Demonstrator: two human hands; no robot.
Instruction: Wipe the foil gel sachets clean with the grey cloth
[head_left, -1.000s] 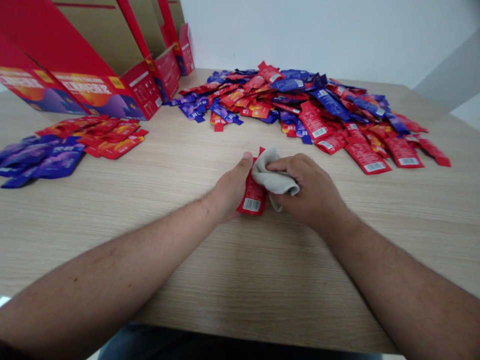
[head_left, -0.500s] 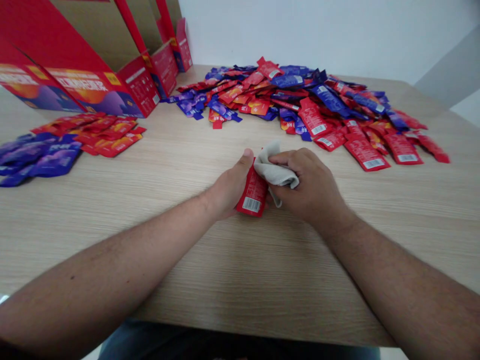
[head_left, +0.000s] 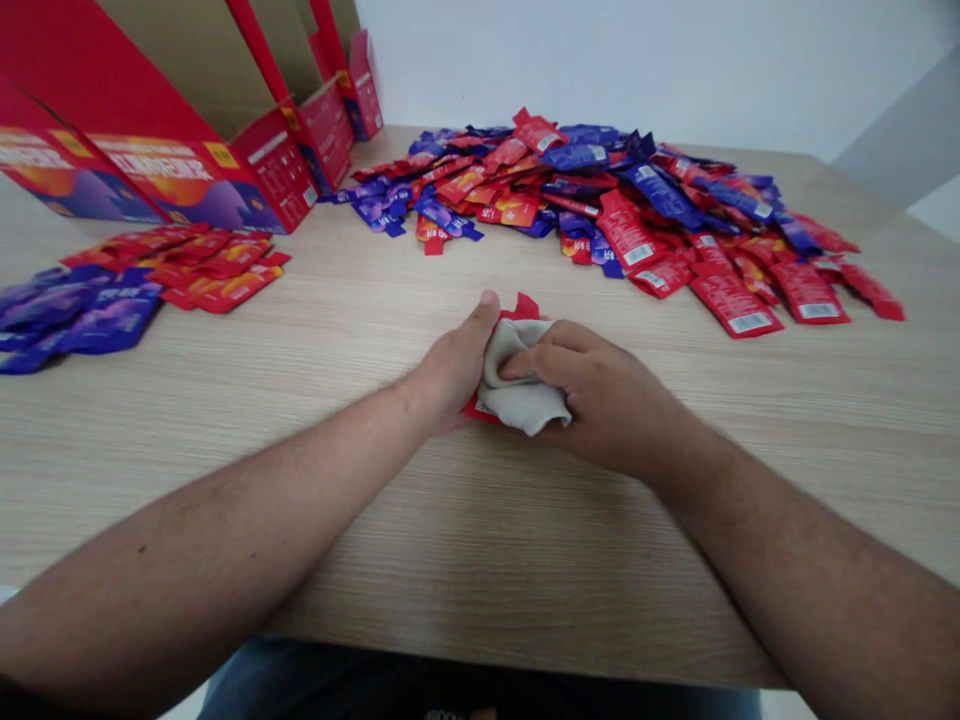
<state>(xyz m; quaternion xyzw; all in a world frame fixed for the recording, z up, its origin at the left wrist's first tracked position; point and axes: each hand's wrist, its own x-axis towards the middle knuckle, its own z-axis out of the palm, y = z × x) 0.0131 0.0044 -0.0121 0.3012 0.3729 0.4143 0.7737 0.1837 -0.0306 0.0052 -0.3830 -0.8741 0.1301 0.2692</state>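
1. At the near edge of the light wood-grain table (head_left: 525,570), both forearms reach in from the bottom of the view and meet near the middle.
2. The left hand (head_left: 450,375) is curled with its thumb up, pinching the left side of a red sachet (head_left: 527,306).
3. The right hand (head_left: 604,400) has its fingers pressed together over a beige cloth (head_left: 521,385), wrapping it against the sachet.
4. The sachet sits between the hands, mostly hidden, with only its top corner and a sliver of its left edge showing. Whether it touches the table cannot be told.
5. Farther out on the left lie a group of purple sachets (head_left: 82,320) and, just beside them, a group of red sachets (head_left: 217,270).
6. Beyond the hands, a large mixed heap of red and purple sachets (head_left: 600,190) spreads from the middle to the right.
7. At the far left stands a row of open red cardboard cartons (head_left: 172,170), tilted back, near a white wall (head_left: 600,50).
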